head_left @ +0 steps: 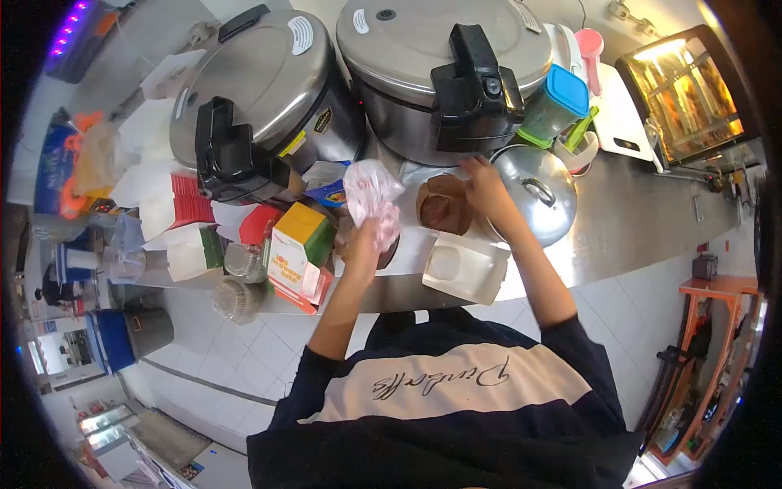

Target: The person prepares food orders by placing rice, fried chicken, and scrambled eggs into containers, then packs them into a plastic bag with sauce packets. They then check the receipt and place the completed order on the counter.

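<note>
Crumpled pink-and-white plastic (373, 191) is in my left hand (363, 244), whose fingers are closed round its lower part. Behind that hand a dark round item partly shows. My right hand (482, 183) is at the right edge of an open brown box (432, 194) with brown food (435, 212) inside. Its fingertips are bent at the box's upper right corner; their exact grip is unclear. Below the brown box lies an open white box (466, 267). A metal lid (542, 196) is just right of my right hand.
Two large steel cookers (440, 57) (261, 73) stand at the back. Stacked cartons (297, 253) and clear plastic containers (236, 300) crowd the left. A blue-lidded container (566, 91), a white cutting board (623, 118) and a lit display case (688, 98) are at the right.
</note>
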The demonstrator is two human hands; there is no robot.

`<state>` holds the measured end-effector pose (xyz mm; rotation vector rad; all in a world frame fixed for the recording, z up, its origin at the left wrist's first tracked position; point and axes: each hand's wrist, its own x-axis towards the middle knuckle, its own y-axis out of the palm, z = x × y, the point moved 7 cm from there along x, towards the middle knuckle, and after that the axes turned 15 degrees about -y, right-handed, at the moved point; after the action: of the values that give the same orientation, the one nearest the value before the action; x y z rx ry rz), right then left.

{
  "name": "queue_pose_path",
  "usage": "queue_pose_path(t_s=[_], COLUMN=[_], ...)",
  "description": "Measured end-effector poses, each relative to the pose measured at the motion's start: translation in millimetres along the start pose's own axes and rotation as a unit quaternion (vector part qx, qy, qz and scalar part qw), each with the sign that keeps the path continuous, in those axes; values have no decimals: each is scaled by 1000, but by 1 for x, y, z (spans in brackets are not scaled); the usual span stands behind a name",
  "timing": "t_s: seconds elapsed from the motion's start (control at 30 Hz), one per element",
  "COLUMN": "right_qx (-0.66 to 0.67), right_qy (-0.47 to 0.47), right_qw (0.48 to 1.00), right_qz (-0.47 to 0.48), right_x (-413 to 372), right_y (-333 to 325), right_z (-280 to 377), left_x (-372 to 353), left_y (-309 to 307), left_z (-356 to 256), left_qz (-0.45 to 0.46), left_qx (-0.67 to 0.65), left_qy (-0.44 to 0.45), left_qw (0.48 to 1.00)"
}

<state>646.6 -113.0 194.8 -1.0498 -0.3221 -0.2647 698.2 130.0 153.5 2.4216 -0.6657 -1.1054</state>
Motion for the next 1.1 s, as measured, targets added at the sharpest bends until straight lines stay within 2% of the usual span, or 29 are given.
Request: queue_pose_path(t_s=[0.03,0.07,0.13,0.23,0.27,0.37,0.43,0.53,0.6,0.63,0.73,0.8,0.83,0.87,0.93,1.03,1.1], right_qx=[-72,-61,-35,-38,-39,-43,-51,2,48,70,116,106,102,102,137,139,127], right_qy=[-31,13,100,67,52,12,-19,24,7,-2,75,51,42,85,97,124,126], right_qw=[993,982,927,918,924,940,950,981,993,995,990,993,993,991,986,982,984], right_qz=[86,180,359,389,376,337,308,191,108,65,-23,13,29,27,19,-20,-11], right_x=[0,3,3,10,13,11,16,31,36,40,39,26,18,8,2,-3,-13], right_y=[31,51,86,106,108,104,78,22,-4,-19,-62,-34,-17,-2,7,-21,-9], right_z=[-30,-45,-59,-54,-54,-52,-28,19,41,56,102,113,119,123,131,166,172], left_x=[22,38,54,63,65,37,27,17,8,9,4,-13,-14,-16,-17,-47,-59], left_y=[-2,2,23,22,18,5,-12,-32,-32,-33,-27,-10,1,-2,-9,-10,-13], left_z=[3,1,-12,-2,8,13,13,6,-7,-7,-14,-17,-21,-18,-12,-21,-20], left_qz=[58,116,93,37,16,35,28,-2,1,26,107,172,209,205,196,172,166], left_qx=[-32,-65,-142,-214,-231,-66,16,80,109,75,-46,-147,-150,-134,-105,-71,-59], left_qy=[-5,-8,-48,-143,-182,-117,-76,-23,24,5,-59,-117,-91,-103,-125,-93,-95], left_qw=[998,991,984,966,956,990,997,996,994,997,991,967,962,964,967,978,980])
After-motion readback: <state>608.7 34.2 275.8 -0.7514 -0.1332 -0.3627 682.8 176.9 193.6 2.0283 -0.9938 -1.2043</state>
